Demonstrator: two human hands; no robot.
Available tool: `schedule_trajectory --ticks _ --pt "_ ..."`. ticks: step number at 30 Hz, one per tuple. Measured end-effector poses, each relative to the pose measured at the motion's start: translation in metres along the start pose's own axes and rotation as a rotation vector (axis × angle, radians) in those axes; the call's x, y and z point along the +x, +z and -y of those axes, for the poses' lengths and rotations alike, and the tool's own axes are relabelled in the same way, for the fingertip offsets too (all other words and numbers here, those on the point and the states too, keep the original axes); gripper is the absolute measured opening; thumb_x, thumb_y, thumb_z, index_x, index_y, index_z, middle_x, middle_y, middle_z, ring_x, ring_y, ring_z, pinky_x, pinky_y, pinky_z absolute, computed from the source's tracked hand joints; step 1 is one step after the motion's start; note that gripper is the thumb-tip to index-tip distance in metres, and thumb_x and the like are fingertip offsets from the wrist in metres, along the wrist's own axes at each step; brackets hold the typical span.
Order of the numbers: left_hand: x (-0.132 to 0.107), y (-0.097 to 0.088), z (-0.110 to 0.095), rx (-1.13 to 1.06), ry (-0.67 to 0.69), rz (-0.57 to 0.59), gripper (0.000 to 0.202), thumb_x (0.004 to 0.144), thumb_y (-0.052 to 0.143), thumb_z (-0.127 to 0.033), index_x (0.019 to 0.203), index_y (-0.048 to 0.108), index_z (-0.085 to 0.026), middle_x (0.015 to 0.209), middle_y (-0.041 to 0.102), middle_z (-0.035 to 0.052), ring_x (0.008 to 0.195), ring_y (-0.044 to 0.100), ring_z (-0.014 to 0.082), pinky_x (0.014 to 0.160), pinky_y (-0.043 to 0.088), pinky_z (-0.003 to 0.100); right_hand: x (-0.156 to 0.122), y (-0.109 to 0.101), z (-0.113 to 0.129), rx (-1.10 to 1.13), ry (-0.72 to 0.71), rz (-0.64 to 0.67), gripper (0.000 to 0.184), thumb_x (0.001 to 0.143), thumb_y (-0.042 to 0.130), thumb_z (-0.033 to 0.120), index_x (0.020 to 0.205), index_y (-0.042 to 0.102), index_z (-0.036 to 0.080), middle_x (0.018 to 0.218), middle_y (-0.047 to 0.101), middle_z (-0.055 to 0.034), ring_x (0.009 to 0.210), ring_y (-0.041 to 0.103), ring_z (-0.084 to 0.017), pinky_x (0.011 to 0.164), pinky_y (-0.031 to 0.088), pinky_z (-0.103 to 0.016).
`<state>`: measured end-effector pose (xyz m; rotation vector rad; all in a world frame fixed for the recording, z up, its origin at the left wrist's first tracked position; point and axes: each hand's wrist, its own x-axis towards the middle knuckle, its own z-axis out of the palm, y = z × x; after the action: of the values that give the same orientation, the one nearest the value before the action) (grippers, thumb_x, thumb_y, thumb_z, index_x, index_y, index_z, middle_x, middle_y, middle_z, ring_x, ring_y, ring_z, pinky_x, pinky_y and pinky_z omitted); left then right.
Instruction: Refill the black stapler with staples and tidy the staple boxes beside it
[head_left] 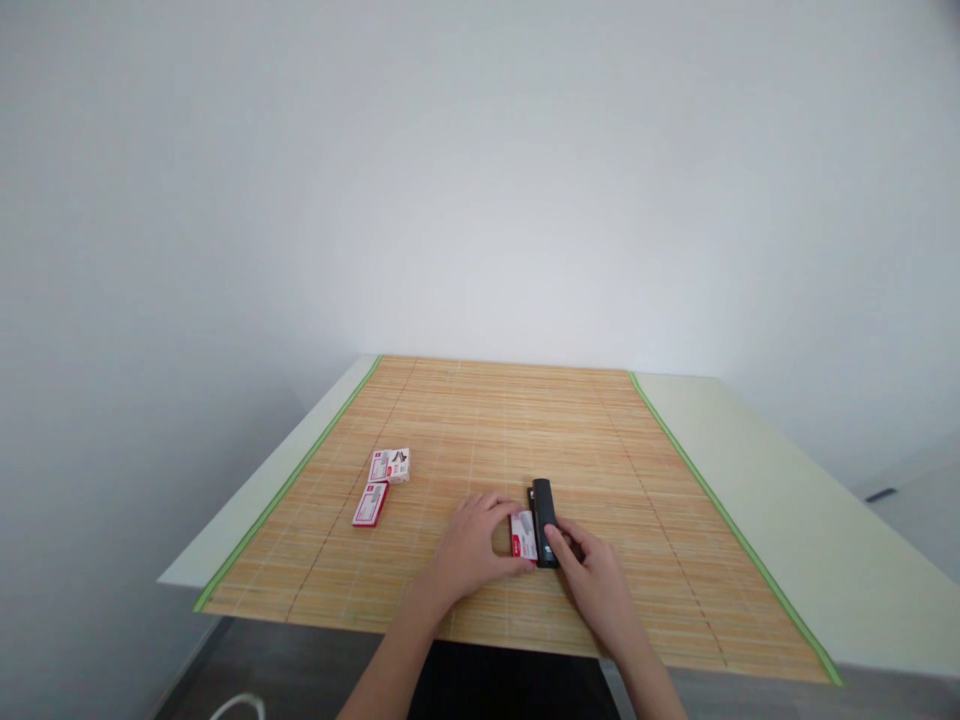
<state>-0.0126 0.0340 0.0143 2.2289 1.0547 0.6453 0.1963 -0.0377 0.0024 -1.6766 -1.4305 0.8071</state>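
The stapler (544,515) lies between the two grips, just left of the right grip (596,580), its length running away from the person. The right grip grasps its near end, thumb on top and fingers along the right side, which probably steadies it. Against or very close to the stapler's left side is a box (523,538), spanned by the left grip (469,548): fingers at the far end, thumb at the near one, a hold that likely keeps it square to the stapler. Whether they touch I cannot tell.

More boxes (370,505) lie well left of the left grip, out of its way. Under everything is the mat (480,420), its near edge crossed by both forearms. Room for moving is widest ahead of the grips, up to the wall (495,200), and rightward to the green border (739,530) and bare counter (787,490).
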Motion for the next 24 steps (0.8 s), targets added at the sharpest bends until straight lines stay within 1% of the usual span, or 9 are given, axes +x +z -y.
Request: schedule_trajectory --ticks 9,12,14,16,18,19,20,22,24 --pt "-0.002 0.001 0.001 0.030 0.020 0.000 0.070 0.068 0.092 -0.049 0.130 0.066 -0.034 0.131 0.065 0.0037 0.122 0.058 0.0300 0.107 0.044 0.045 0.000 0.003 0.001 0.003 0.013 -0.042 0.056 0.099 0.051 0.064 0.122 0.075 0.019 0.086 0.078 -0.0067 0.071 0.067 -0.023 0.065 0.049 -0.033" --pt "-0.006 -0.001 0.001 0.009 0.022 0.018 0.092 0.061 0.094 -0.056 0.143 0.057 -0.035 0.144 0.057 0.0051 0.132 0.053 0.0324 0.113 0.042 0.048 0.000 0.002 0.001 -0.002 0.019 -0.052 0.055 0.099 0.051 0.063 0.123 0.075 0.020 0.095 0.079 -0.0077 0.077 0.070 -0.024 0.070 0.051 -0.033" --pt "-0.011 -0.010 0.007 -0.010 0.009 -0.007 0.106 0.060 0.093 -0.060 0.153 0.046 -0.037 0.155 0.047 0.0055 0.140 0.048 0.0330 0.118 0.040 0.048 -0.001 0.002 -0.001 -0.012 0.013 -0.071 0.054 0.100 0.048 0.063 0.121 0.075 0.021 0.105 0.079 -0.0089 0.087 0.071 -0.026 0.077 0.053 -0.034" --pt "-0.019 -0.028 0.022 0.011 -0.037 -0.108 0.094 0.072 0.086 -0.058 0.154 0.044 -0.038 0.156 0.046 0.0048 0.141 0.047 0.0307 0.118 0.040 0.047 -0.002 0.002 -0.003 -0.016 0.004 -0.082 0.054 0.102 0.044 0.062 0.119 0.076 0.021 0.112 0.078 -0.0099 0.095 0.071 -0.027 0.083 0.053 -0.035" --pt "-0.027 -0.055 0.045 0.092 -0.122 -0.285 0.064 0.088 0.073 -0.052 0.147 0.053 -0.037 0.147 0.052 0.0049 0.134 0.053 0.0281 0.116 0.042 0.046 -0.003 0.002 -0.005 -0.023 0.008 -0.082 0.056 0.103 0.040 0.062 0.118 0.076 0.022 0.112 0.078 -0.0101 0.096 0.071 -0.027 0.082 0.052 -0.034" --pt "-0.032 -0.070 0.060 0.141 -0.182 -0.393 0.051 0.092 0.067 -0.049 0.141 0.059 -0.035 0.142 0.054 0.0057 0.131 0.055 0.0277 0.114 0.044 0.046 -0.003 0.002 -0.006 -0.029 0.012 -0.080 0.056 0.104 0.040 0.062 0.118 0.076 0.022 0.111 0.078 -0.0099 0.094 0.071 -0.027 0.080 0.052 -0.033" --pt "-0.036 -0.085 0.075 0.186 -0.247 -0.476 0.047 0.093 0.065 -0.049 0.137 0.063 -0.032 0.138 0.055 0.0068 0.127 0.057 0.0280 0.113 0.045 0.045 -0.003 0.002 -0.006 -0.035 0.016 -0.078 0.056 0.104 0.039 0.062 0.118 0.076 0.022 0.109 0.079 -0.0096 0.093 0.071 -0.027 0.078 0.051 -0.033" --pt "-0.044 -0.113 0.107 0.262 -0.418 -0.584 0.058 0.086 0.068 -0.055 0.135 0.063 -0.026 0.133 0.057 0.0098 0.121 0.059 0.0307 0.109 0.047 0.047 -0.003 0.002 -0.006 -0.044 0.016 -0.078 0.056 0.104 0.039 0.062 0.117 0.077 0.023 0.108 0.079 -0.0090 0.090 0.071 -0.027 0.076 0.050 -0.032" --pt "-0.047 -0.134 0.132 0.257 -0.556 -0.504 0.081 0.074 0.076 -0.062 0.143 0.057 -0.022 0.131 0.057 0.0119 0.118 0.061 0.0326 0.104 0.049 0.047 -0.002 0.002 -0.006 -0.043 0.011 -0.077 0.056 0.104 0.039 0.062 0.116 0.077 0.023 0.108 0.079 -0.0088 0.091 0.071 -0.027 0.077 0.050 -0.032"
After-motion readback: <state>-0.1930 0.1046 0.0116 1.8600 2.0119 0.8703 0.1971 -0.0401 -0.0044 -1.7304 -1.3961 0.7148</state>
